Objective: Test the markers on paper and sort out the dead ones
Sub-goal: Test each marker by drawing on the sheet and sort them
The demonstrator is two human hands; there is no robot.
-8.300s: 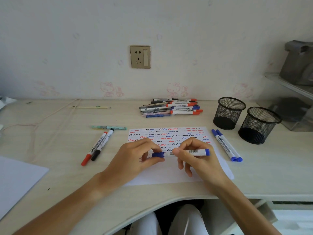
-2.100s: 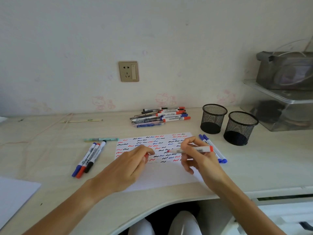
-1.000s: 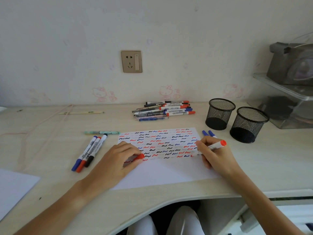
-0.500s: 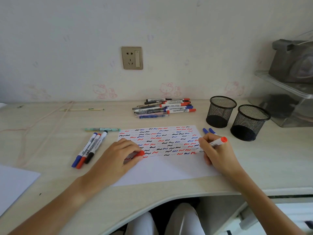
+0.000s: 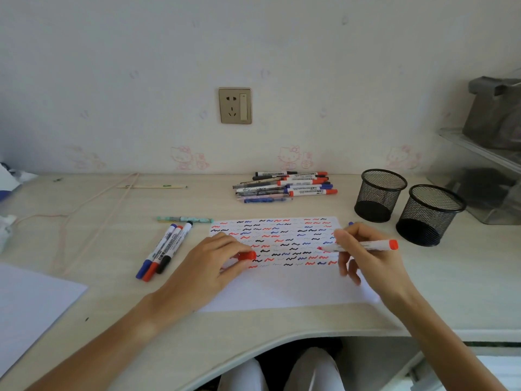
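A white sheet of paper [image 5: 287,289] lies on the desk, its upper half filled with red, blue and black squiggles. My right hand [image 5: 366,258] holds a red marker [image 5: 363,246], uncapped, tip pointing left just above the squiggles at the sheet's right side. My left hand [image 5: 210,263] rests on the paper's left part and pinches the red cap [image 5: 247,255]. A pile of markers [image 5: 284,187] lies at the back. Three markers [image 5: 165,251] lie side by side left of the paper. A blue marker end [image 5: 350,223] shows behind my right hand.
Two black mesh pen cups [image 5: 379,195] [image 5: 428,214] stand empty at the right. A teal pen [image 5: 184,220] lies above the three markers. Another white sheet [image 5: 28,306] lies at the lower left. A cord [image 5: 93,204] crosses the desk's left. Plastic trays [image 5: 485,176] stand far right.
Over the last second my right hand drew at the sheet's right edge, then lifted the red marker and tilted it flatter, tip pointing left. My left hand stayed put with the cap.
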